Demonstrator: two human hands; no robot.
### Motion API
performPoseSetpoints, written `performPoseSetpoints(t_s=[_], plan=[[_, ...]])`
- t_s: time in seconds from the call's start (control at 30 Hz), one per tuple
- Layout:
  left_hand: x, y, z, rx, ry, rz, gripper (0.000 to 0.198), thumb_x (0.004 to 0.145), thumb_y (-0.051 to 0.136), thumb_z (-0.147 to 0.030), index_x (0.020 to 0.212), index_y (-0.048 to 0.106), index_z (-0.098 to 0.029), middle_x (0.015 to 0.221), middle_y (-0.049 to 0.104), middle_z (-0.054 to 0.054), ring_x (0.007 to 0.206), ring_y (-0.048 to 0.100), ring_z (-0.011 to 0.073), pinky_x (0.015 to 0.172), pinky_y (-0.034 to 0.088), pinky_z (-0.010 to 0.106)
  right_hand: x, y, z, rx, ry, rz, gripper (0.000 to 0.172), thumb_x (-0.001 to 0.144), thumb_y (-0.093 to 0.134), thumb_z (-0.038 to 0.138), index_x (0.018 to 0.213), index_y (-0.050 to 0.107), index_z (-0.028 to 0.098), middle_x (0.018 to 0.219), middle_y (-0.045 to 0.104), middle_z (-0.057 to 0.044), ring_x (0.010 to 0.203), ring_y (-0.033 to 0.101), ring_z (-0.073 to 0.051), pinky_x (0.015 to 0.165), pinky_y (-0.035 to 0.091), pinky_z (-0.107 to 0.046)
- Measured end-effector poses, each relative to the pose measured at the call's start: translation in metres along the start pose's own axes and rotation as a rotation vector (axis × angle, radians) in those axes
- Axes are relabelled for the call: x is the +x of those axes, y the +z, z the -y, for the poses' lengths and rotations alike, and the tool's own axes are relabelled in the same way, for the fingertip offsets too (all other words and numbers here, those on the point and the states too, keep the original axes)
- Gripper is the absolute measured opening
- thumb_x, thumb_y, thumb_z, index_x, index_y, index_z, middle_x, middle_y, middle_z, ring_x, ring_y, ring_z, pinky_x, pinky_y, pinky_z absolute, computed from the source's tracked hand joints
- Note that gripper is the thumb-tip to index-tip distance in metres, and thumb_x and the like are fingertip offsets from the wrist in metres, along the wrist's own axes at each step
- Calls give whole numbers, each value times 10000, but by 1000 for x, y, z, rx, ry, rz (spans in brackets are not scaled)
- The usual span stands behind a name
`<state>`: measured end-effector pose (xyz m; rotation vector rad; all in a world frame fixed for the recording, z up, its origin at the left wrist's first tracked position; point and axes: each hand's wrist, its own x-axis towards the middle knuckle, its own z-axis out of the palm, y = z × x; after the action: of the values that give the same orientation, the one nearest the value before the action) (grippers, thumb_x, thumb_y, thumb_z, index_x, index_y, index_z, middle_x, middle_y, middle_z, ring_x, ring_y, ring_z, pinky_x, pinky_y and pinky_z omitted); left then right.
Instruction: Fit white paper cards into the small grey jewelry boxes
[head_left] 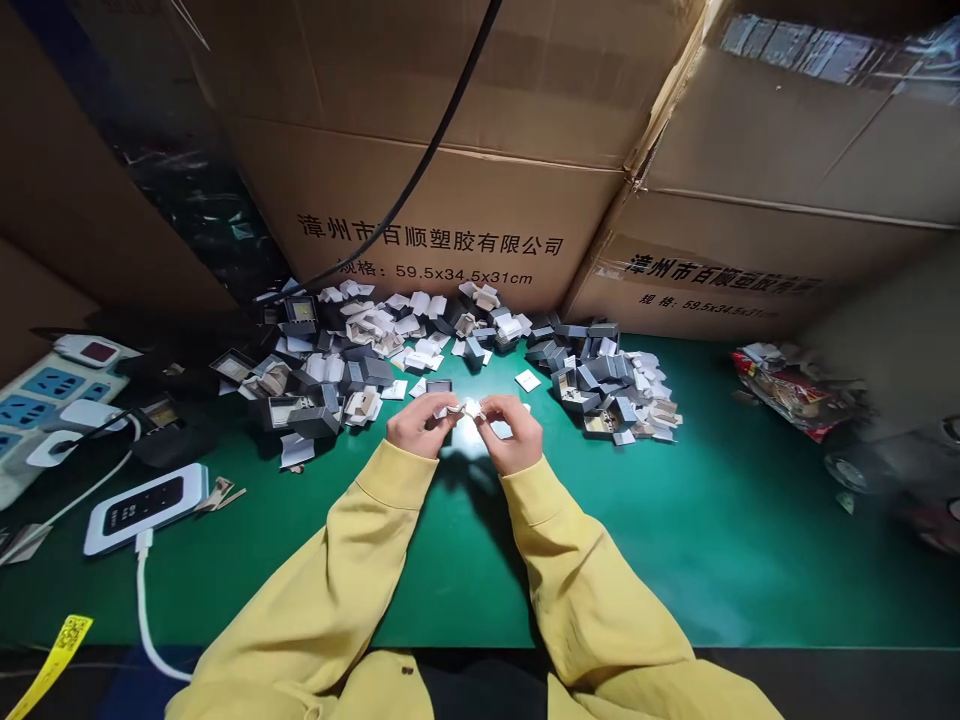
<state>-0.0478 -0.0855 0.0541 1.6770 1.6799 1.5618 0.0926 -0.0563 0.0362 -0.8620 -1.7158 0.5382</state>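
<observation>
Both hands are raised over the middle of the green table (637, 530), fingertips almost meeting. Between them is a small whitish piece (471, 408), washed out by bright light, so its kind is unclear. My left hand (421, 424) pinches its left side with thumb and forefinger. On its right side, the thumb and forefinger of my right hand (513, 432) are pinched too. Just behind the hands lie a small dark box (439, 386) and a flat white card (527, 380). Yellow sleeves cover both arms.
Heaps of small grey boxes and white papers lie at back left (315, 420) and back right (600, 375). Large cartons (450, 190) stand behind. At left are a power strip (52, 395) and a white device (146, 508); at right, a red packet (787, 390).
</observation>
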Motion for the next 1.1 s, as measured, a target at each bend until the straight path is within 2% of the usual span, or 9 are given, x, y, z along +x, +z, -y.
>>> performPoseSetpoints(t_s=[0.1, 0.3, 0.4, 0.53, 0.63, 0.73, 0.83, 0.93, 1.1], plan=[[2, -4, 1, 37, 88, 0, 162, 779, 548, -306, 771, 671, -201, 941, 687, 80, 913, 622, 181, 861, 476, 302, 0, 1, 1, 136, 75, 41, 112, 727, 605, 283, 785, 578, 191, 892, 634, -67, 841, 603, -157, 631, 560, -273], [4, -4, 14, 19, 246, 5, 130, 786, 559, -263, 814, 664, -192, 960, 687, 86, 942, 624, 182, 882, 476, 318, 2, -1, -1, 287, 316, 148, 200, 684, 648, 356, 740, 578, 178, 988, 650, -86, 858, 628, -170, 674, 574, -294], [6, -1, 24, 5, 319, 66, 131, 787, 556, -264, 817, 661, -193, 972, 687, 88, 959, 627, 191, 876, 488, 320, 2, -1, -5, 345, 387, 169, 231, 662, 667, 357, 745, 552, 174, 1003, 653, -91, 829, 636, -167, 688, 572, -304], [7, 3, 36, 16, 482, 137, 157, 812, 525, -231, 889, 650, -176, 1015, 678, 86, 1014, 609, 194, 896, 499, 324, 3, -4, -6, 334, 376, 205, 276, 643, 677, 358, 825, 564, 184, 895, 667, -48, 795, 635, -158, 724, 556, -313], [6, 6, 40, 31, 645, 145, 238, 825, 499, -162, 1035, 611, -163, 1081, 654, 84, 1086, 569, 203, 927, 493, 335, 6, -10, -5, 195, 333, 249, 313, 619, 692, 338, 882, 594, 200, 873, 669, -26, 827, 624, -169, 762, 525, -320], [5, 7, 41, 78, 732, 124, 383, 823, 475, -95, 1195, 522, -173, 1132, 630, 86, 1130, 535, 203, 939, 487, 323, 8, -13, -6, 92, 301, 285, 362, 607, 692, 303, 948, 606, 217, 909, 673, -28, 827, 611, -175, 690, 509, -300], [4, 8, 41, 128, 774, 127, 493, 819, 442, -46, 1293, 428, -184, 1186, 598, 89, 1158, 510, 197, 936, 488, 315, 6, -11, -9, 166, 296, 300, 405, 612, 676, 260, 1006, 597, 212, 905, 668, -34, 768, 606, -153, 624, 506, -264], [3, 8, 43, 163, 775, 160, 546, 823, 421, -39, 1341, 361, -201, 1267, 536, 87, 1186, 482, 195, 943, 483, 314, 3, -7, -13, 240, 290, 305, 410, 619, 663, 241, 1022, 596, 206, 900, 657, -29, 754, 604, -135, 656, 528, -255], [2, 9, 48, 189, 755, 187, 558, 841, 414, -63, 1366, 314, -223, 1339, 458, 80, 1188, 479, 182, 958, 469, 290, 3, -7, -14, 157, 208, 277, 406, 634, 633, 223, 1039, 611, 202, 920, 647, -31, 729, 593, -124, 680, 537, -257]])
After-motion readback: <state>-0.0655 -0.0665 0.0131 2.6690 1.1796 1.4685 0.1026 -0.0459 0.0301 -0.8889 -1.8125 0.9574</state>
